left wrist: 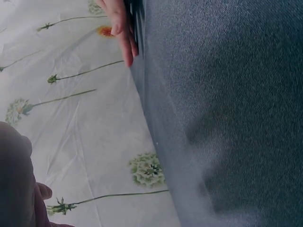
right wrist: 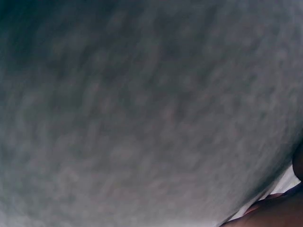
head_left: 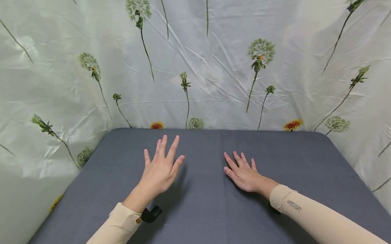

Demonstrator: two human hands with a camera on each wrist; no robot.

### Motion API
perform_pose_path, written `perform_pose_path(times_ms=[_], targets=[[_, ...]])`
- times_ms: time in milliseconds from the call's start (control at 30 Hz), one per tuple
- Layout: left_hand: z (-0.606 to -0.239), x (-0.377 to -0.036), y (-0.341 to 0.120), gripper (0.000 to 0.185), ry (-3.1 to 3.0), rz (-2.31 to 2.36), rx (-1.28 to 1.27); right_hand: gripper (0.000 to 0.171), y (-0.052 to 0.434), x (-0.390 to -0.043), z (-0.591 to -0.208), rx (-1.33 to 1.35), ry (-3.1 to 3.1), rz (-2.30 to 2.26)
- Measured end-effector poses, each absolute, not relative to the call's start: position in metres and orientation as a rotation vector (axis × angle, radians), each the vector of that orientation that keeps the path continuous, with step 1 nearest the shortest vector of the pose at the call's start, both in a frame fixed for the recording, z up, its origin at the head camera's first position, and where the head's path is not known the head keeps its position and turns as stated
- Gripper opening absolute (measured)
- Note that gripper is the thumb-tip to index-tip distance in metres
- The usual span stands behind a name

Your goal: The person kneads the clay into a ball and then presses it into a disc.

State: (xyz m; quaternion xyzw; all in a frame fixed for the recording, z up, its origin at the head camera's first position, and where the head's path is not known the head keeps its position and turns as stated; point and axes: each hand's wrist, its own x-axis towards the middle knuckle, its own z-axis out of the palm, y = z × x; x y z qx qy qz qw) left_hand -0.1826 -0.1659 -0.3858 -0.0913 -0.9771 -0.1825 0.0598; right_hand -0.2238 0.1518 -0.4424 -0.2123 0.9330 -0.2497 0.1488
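Note:
In the head view both hands reach out over a grey cloth-covered table (head_left: 210, 218), and neither holds anything. My left hand (head_left: 161, 166) has its fingers straight and spread, and its shadow falls on the cloth to its right. My right hand (head_left: 244, 172) lies flat with the palm down and its fingers straight on the cloth. Both arms wear beige sleeves. The left wrist view shows the grey cloth (left wrist: 227, 113) with a blurred part of my left hand (left wrist: 14, 179) at the lower left. The right wrist view is filled by blurred grey cloth (right wrist: 142, 113) seen from very close.
A crinkled white sheet printed with dandelions (head_left: 198, 63) hangs behind the table and down both sides. The table's far edge (head_left: 215, 129) meets it. A small black camera (head_left: 151, 214) sits under my left wrist. Some fingers (left wrist: 120, 33) show at the top of the left wrist view.

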Motion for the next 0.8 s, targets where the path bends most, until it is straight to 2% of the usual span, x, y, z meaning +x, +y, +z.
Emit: perform_pose_path(times_ms=[367,800], targets=[[-0.385,-0.182,-0.169,0.073,-2.960,-0.568,-0.314,0.068,0.130,-0.225,-0.444,-0.676,2.727,-0.552],[-0.377,-0.189,-0.179,0.077,-2.953,-0.598,-0.311,0.067,0.133,-0.231,-0.457,-0.705,2.775,-0.471]])
